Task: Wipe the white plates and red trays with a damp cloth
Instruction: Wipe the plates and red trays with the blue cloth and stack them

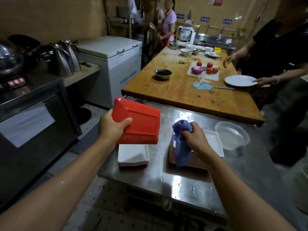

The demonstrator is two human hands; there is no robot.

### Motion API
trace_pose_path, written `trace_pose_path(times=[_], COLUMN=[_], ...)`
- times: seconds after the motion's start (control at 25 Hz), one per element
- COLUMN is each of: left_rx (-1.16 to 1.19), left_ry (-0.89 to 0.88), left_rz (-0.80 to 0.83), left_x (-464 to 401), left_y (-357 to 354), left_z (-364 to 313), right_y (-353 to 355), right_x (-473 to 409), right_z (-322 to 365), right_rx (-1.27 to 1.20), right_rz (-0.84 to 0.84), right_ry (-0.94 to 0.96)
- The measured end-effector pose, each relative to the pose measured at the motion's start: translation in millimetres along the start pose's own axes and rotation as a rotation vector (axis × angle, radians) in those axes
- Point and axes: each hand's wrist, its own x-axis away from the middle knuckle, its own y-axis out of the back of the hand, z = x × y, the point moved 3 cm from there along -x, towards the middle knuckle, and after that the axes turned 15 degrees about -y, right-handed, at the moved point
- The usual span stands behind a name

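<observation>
Red plastic is what's grabbing the eye in the head view: the left hand [115, 129] is gripping a red tray [137, 120] by its near-left corner, thumb pressing across the underside and the other fingers hidden behind it, so the tray is hanging in the air, tilted with its bottom facing the camera. Right below those fingers a short stack of white plates [133, 155] is sitting on the steel counter [183, 180]. The right hand [195, 137] is bunching a blue cloth [181, 142], fingers curled tight round the top of it while the tail is dangling down over a taller stack of dishes [210, 144], white on top with reddish edges showing down the side. Just past the right fingertips a clear plastic tub [232, 135] is sitting, looking like it's holding water, though I can't say for sure. Cloth and tray are apart right now, no contact. My take on doing this bit well: spreading the cloth flatter over the palm instead of keeping it wadded up, then bringing it across to the tray's back and working edge to edge, getting into that raised rim, while the left thumb is bracing so the tray isn't twisting. Watching for drips too, since the counter is looking wet already. Other people are working at the wooden table [183, 90] farther off, well clear of both hands.
</observation>
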Motion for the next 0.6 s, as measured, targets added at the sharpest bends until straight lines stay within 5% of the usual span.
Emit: trace_pose_path(times=[0.2, 0.6], left_rx=[-0.669, -0.947], left_ry=[-0.506, -0.855], left_rz=[0.287, 0.632], left_x=[5, 49], left_y=[-7, -39], left_z=[26, 81], right_y=[-33, -55], right_x=[-8, -22], right_z=[5, -38], right_rx=[-0.408, -0.133], right_rz=[0.434, 0.240], right_ry=[-0.242, -0.176])
